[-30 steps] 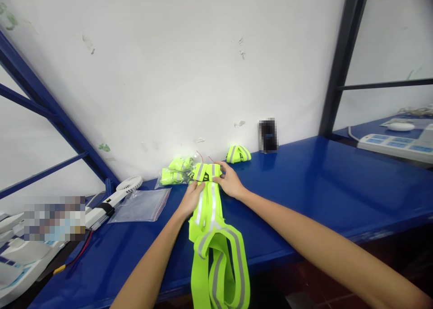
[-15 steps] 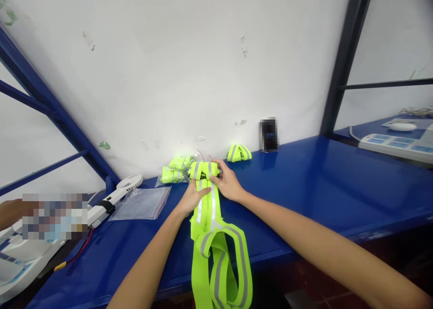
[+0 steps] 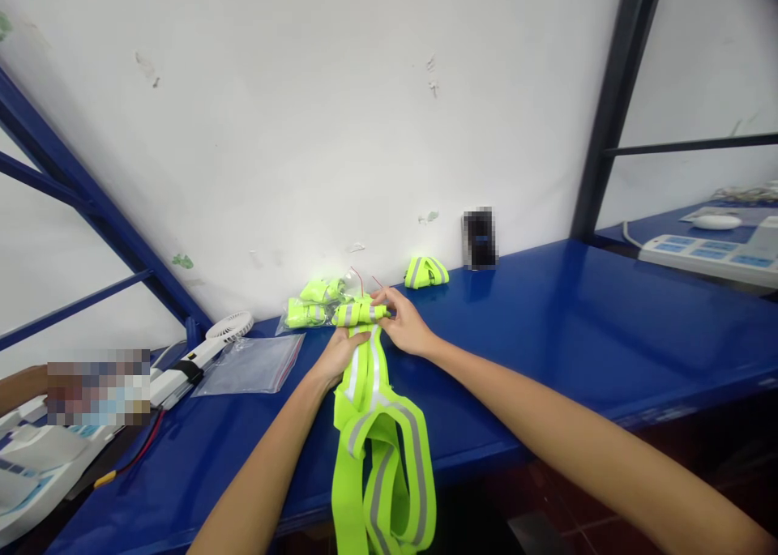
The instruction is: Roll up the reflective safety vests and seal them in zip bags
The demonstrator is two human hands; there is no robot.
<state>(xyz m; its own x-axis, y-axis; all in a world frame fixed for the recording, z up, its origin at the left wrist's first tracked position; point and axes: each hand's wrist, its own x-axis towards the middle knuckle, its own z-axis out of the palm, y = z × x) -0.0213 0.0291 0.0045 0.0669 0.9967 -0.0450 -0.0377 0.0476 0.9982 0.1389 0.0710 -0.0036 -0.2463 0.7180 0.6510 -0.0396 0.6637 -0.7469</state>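
Observation:
A neon-yellow reflective strap harness (image 3: 419,458) with grey stripes lies across the table front, its loose loops hanging past the edge. Its far end is folded into a flat roll. My left hand (image 3: 340,352) grips the straps just below that roll, thumb on top. On the roll's right end my right hand (image 3: 402,322) is closed, fingers over the top and thumb on the near side. Bagged yellow strap bundles (image 3: 307,312) sit just beyond my left hand. Another folded yellow bundle (image 3: 426,272) stands by the wall, beyond my right hand.
On the blue table (image 3: 535,336) a clear zip bag (image 3: 252,365) lies left of my arms. Beside it are a white handheld fan (image 3: 229,328) and a red cable with a yellow connector (image 3: 104,480). A blurred dark object (image 3: 480,239) leans on the wall. Another person's arm (image 3: 21,386) shows at far left.
The folded end has turned over into a flatter, tighter roll under my fingers. My right hand has tilted over its top. The hanging loops have shifted slightly left in view.

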